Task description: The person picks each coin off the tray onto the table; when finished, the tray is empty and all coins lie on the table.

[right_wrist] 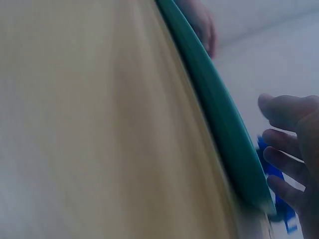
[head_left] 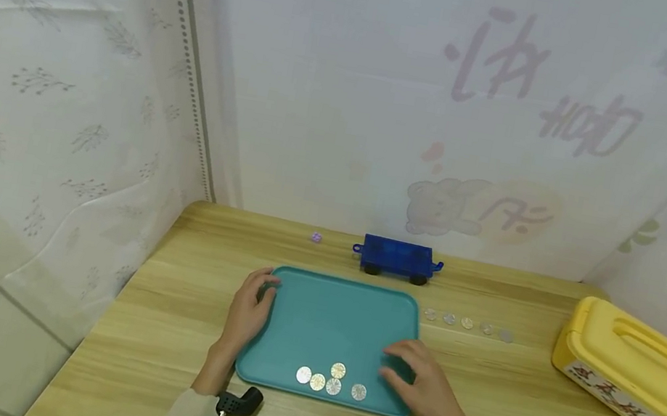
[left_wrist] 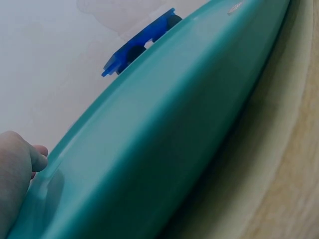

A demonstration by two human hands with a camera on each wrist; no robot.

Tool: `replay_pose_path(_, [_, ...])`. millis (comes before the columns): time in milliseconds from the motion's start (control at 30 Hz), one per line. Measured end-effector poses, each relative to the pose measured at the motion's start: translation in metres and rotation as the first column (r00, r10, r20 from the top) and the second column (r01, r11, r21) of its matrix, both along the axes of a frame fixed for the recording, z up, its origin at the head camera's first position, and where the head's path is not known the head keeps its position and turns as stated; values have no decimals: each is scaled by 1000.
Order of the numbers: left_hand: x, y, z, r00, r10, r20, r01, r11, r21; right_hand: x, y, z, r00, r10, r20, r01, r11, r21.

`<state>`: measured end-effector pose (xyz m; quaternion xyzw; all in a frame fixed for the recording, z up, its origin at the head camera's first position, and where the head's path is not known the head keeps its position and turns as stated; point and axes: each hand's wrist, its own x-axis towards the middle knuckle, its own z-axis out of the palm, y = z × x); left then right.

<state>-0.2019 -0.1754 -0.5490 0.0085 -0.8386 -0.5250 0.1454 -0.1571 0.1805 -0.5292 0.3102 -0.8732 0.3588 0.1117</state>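
Wood-grained counter (head_left: 179, 300) beneath everything. Teal tray (head_left: 328, 317) on it, before me: head view gives its floor, both wrist views its outer wall. Yellow lidded box (head_left: 638, 366), far right, in head view alone. Blue wheeled cart (head_left: 396, 256) stands just behind the tray. My left hand (head_left: 246, 313) is at the tray's left rim, fingers loosely bent; contact I cannot tell. My right hand (head_left: 425, 389), at the right rim, holds nothing; right wrist view shows its fingers apart. Five tray coins (head_left: 333, 386) lie near the front edge; five row coins (head_left: 467, 323) lie right of the tray. Small purple piece (head_left: 317, 238), left of the cart.
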Motion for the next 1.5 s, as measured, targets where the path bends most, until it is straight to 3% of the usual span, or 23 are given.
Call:
replay_pose_path(167, [0, 2, 1, 1000, -5, 4, 5, 1000, 11, 8, -14, -4, 992, 126, 27, -127, 991, 46])
replay_pose_path(267, [0, 2, 0, 1000, -3, 7, 3, 1000, 11, 11, -20, -7, 986, 149, 69, -154, 985, 75])
replay_pose_path(400, [-1, 3, 0, 1000, -7, 7, 7, 1000, 2, 13, -25, -13, 991, 126, 49, -131, 986, 103])
replay_pose_path(733, [-3, -2, 3, 1000, 3, 8, -3, 1000, 2, 9, -36, -17, 995, 8, -100, 1, 996, 89])
replay_pose_path(1000, [0, -2, 4, 999, -11, 40, 10, 1000, 3, 12, -33, -14, 998, 23, -56, -16, 991, 132])
replay_pose_path(1267, [-1, 0, 2, 999, -14, 35, 13, 1000, 4, 5, -30, -9, 988, 44, 150, -64, 989, 134])
replay_pose_path(1367, [-1, 0, 1, 999, -13, 40, 12, 1000, 1, 5, -29, -11, 990, 57, 132, -73, 990, 120])
replay_pose_path(1500, [-1, 1, -1, 999, -10, 44, 11, 1000, -2, 6, -28, -16, 996, 82, 44, -86, 992, 96])
